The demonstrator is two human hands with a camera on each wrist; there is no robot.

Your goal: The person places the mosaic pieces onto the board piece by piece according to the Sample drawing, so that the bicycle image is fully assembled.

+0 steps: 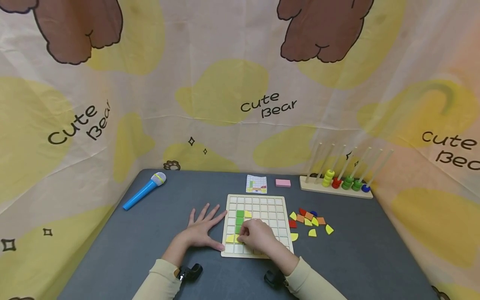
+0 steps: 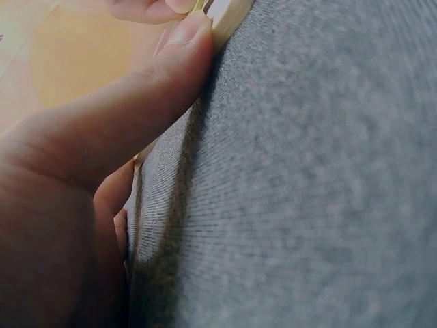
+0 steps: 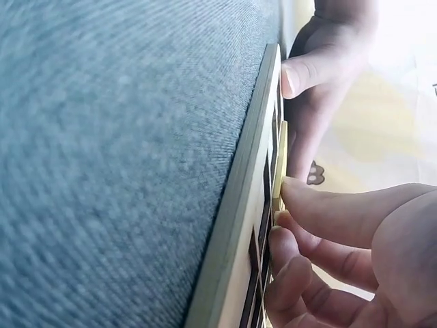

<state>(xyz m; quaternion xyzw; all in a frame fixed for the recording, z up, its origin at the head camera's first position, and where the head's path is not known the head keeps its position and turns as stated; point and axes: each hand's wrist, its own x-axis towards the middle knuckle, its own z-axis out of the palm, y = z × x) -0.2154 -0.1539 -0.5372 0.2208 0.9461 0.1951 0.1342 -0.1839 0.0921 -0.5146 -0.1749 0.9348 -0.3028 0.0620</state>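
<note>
A white grid board [image 1: 264,207] in a pale wooden frame lies on the table. Green squares [image 1: 239,221] form a column on its left part, with a yellow piece [image 1: 248,213] beside the top one. Lower left on the grid sits another yellow piece [image 1: 229,238]. My right hand [image 1: 258,235] is over the board, its thumb and fingertips pinching a yellow piece [image 3: 280,195] at the surface. Fingers straight and spread, my left hand [image 1: 200,231] rests at the board's left side, thumb and a fingertip touching the frame. The right hand hides part of the grid.
Loose red, orange, yellow and blue pieces [image 1: 308,216] lie right of the board. Behind it are a pattern card [image 1: 256,184] and a pink block [image 1: 283,183]. A bead-peg stand [image 1: 330,188] is at the back right, a blue toy microphone [image 1: 144,191] at the back left.
</note>
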